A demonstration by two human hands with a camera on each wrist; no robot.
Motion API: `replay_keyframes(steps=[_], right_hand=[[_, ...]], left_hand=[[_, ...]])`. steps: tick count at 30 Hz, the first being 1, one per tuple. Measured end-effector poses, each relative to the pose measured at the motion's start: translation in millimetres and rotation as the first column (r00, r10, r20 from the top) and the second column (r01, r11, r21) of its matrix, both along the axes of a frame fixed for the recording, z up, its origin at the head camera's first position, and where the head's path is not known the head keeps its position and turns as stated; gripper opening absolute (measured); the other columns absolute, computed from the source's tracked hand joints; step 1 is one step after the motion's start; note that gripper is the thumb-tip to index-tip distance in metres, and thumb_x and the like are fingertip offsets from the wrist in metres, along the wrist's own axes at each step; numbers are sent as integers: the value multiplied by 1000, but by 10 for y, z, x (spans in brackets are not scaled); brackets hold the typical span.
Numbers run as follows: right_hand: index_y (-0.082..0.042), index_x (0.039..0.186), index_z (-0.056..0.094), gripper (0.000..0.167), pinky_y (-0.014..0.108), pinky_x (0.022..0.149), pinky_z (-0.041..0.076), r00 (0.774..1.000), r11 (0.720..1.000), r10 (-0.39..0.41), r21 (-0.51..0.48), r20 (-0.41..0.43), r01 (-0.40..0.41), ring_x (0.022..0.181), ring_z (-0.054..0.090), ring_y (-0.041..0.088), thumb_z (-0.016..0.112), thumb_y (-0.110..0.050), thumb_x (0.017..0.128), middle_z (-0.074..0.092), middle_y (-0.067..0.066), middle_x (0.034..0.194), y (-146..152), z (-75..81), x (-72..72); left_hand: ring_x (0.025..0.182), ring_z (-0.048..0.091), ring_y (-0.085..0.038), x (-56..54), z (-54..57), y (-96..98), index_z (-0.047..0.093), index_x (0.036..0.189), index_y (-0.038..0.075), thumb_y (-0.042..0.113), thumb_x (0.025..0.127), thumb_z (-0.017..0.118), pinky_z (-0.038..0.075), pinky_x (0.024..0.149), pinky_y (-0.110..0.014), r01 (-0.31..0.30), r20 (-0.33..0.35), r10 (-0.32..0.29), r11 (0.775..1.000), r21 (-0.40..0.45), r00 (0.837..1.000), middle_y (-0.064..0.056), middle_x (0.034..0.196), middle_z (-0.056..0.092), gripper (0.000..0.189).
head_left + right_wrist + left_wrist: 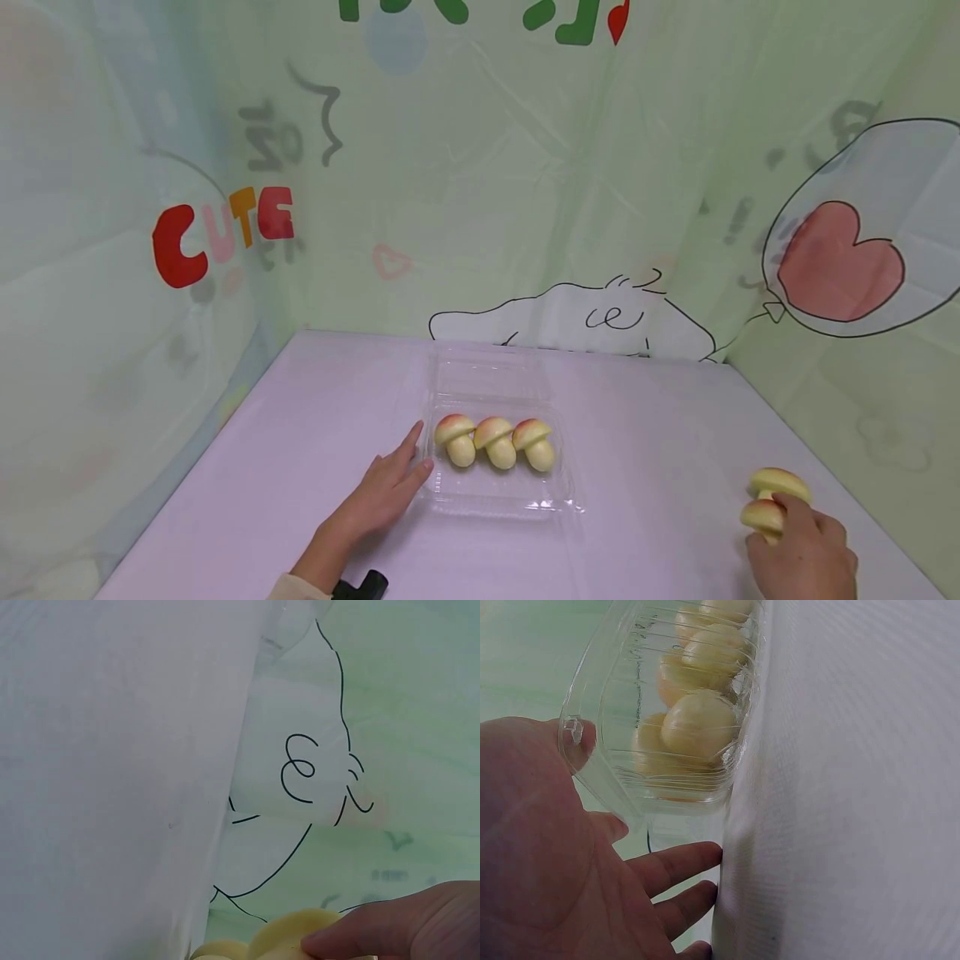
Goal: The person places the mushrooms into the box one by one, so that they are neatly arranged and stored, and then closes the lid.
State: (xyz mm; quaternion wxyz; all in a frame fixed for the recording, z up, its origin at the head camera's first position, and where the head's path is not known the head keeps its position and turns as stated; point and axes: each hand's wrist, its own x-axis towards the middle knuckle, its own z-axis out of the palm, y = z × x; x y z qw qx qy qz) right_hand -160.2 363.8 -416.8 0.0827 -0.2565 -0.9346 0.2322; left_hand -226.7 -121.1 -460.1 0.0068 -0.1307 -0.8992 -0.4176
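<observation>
Three mushroom-shaped pieces (500, 452), cream with a reddish blush on their caps, sit in a row inside a clear plastic clamshell box (495, 493). The box's lid (491, 379) lies folded back, away from me. My left hand (384, 493) rests at the box's left side, fingers spread and thumb at the rim; the left wrist view shows the thumb (577, 742) by the rim's corner. At the far right, my right hand (806, 550) grips a similar mushroom piece (763, 517) between thumb and fingers. Another mushroom piece (780, 482) is just beyond it.
A pale lilac tabletop (637, 450) lies under everything. Printed curtains (510, 192) with cartoon drawings enclose the table at the back and both sides. A black object (363, 586) shows under the left wrist.
</observation>
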Motion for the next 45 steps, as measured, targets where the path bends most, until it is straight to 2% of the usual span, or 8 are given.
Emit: replay_keyframes(steps=[7,11,22,34,40,45], right_hand=[[2,151,34,68,71,93,40,999,999,36,-1,-21,-36,123,31,70,61,-13,90,27,45,140,-67,56,-11],[2,150,37,65,72,94,39,995,998,68,10,-72,-68,121,33,71,59,-12,90,28,46,141,-139,79,-11],[0,148,40,64,71,95,39,992,998,62,0,-114,-63,120,36,68,60,-11,89,29,43,143,-305,80,-26],[5,139,50,56,72,98,38,964,993,118,45,-238,-111,123,38,62,62,-2,85,39,42,135,-538,166,-53],[4,140,51,54,71,94,40,962,990,141,42,-234,-135,120,41,61,60,-4,87,41,40,137,-627,206,-65],[3,143,50,57,72,98,39,959,987,159,44,-233,-153,121,41,63,61,-5,88,41,38,142,-694,237,-96]], left_hand=[[147,43,-44,3,3,1,25,165,9,37,109,47,12,122,-73,-3,0,3,1000,-4,1000,-28,150,53,66],[148,43,-45,4,1,1,25,165,9,37,110,47,12,122,-73,-4,2,4,1000,-6,1000,-27,150,53,66],[148,42,-46,13,2,3,24,165,10,40,110,46,11,122,-73,3,0,-3,1000,-10,1000,-27,150,54,67],[148,41,-45,21,18,-1,25,165,11,40,109,47,11,122,-73,-4,15,4,1000,-7,1000,-27,151,53,67],[149,41,-45,16,23,-1,25,165,12,41,110,47,11,122,-73,-4,25,4,1000,1,1000,-27,151,53,66],[149,40,-45,19,28,-2,25,165,12,41,109,47,11,122,-73,-5,23,5,1000,-1,1000,-26,152,53,67]])
